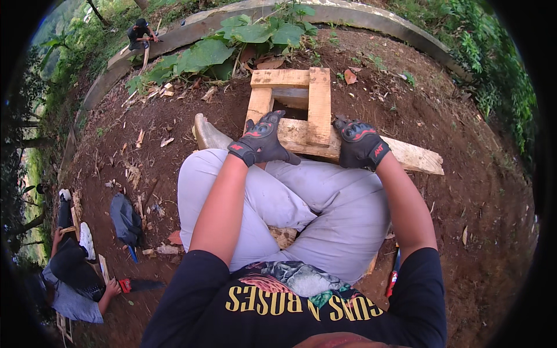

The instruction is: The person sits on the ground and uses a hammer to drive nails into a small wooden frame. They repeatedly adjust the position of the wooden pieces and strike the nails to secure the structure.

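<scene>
A square frame of rough, pale wooden blocks (319, 107) lies on the soil just beyond my crossed legs, with a gap in its middle. My left hand (262, 140), in a black and red glove, spans the frame's near left corner. Its fingers reach over the near block and its thumb stretches along the near side. At the near right corner, my gloved right hand (360, 144) grips the frame with bent fingers; its thumb is hidden. A longer pale plank (415, 156) sticks out to the right from behind my right wrist.
A red-handled tool (394, 275) lies by my right hip. On the left, a dark cloth bag (125, 220) rests among wood chips. One person (81, 278) sits at lower left near a red-handled saw (139, 285); another (141, 36) is by the curved concrete wall (203, 28).
</scene>
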